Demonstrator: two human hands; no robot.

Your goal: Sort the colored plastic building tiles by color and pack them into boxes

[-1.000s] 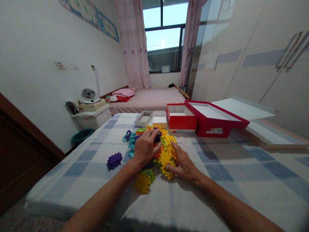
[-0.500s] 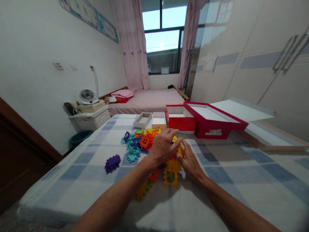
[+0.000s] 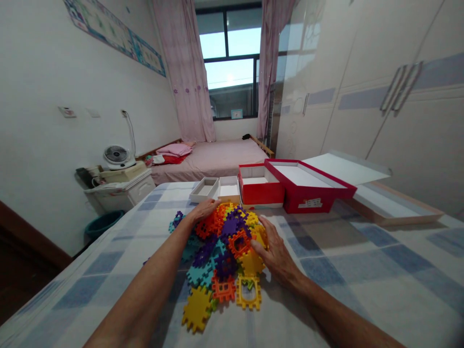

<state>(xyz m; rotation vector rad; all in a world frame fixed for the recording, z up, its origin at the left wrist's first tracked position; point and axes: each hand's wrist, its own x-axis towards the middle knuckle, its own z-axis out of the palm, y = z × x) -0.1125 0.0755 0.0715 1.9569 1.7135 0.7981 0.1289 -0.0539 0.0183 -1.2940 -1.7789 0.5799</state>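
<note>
Puzzle tiles point(image 3: 226, 246), a loose heap of flat, notched plastic squares in yellow, orange, purple, teal and green, lie on the bed point(image 3: 344, 270), between its middle and its far edge. As a heap they look light and shifty: stiff pieces that would likely slide over one another and spill at the edges rather than lift as one. The heap seems best taken from both flanks, cupped low where it meets the sheet. A single tile, such as the yellow one point(image 3: 197, 309) or the open yellow frame point(image 3: 249, 293) lying toward the near edge, looks rigid and hard to break, and its toothed rim or centre hole gives a pinch point.

The left hand point(image 3: 203, 210) lies palm down on the far-left side of the heap, fingers stretched out, closed on nothing. The right hand point(image 3: 275, 253) is open and curved against the right side, fingertips on yellow tiles; I cannot tell if any tile is pinched.

The surface looks like a mattress under a blue-and-white checked sheet, soft and a little yielding, so tiles may snag or sink slightly.

A pale wardrobe point(image 3: 380, 121) fills the right wall. Beyond the far edge stands a second bed in pink point(image 3: 213, 157) under a curtained window point(image 3: 232, 72). Along the far edge sit a large red box point(image 3: 311, 186), a smaller red box point(image 3: 259, 191) touching it, and two white trays point(image 3: 205, 189). A small fan point(image 3: 116, 155) stands on a cabinet by the left wall.
</note>
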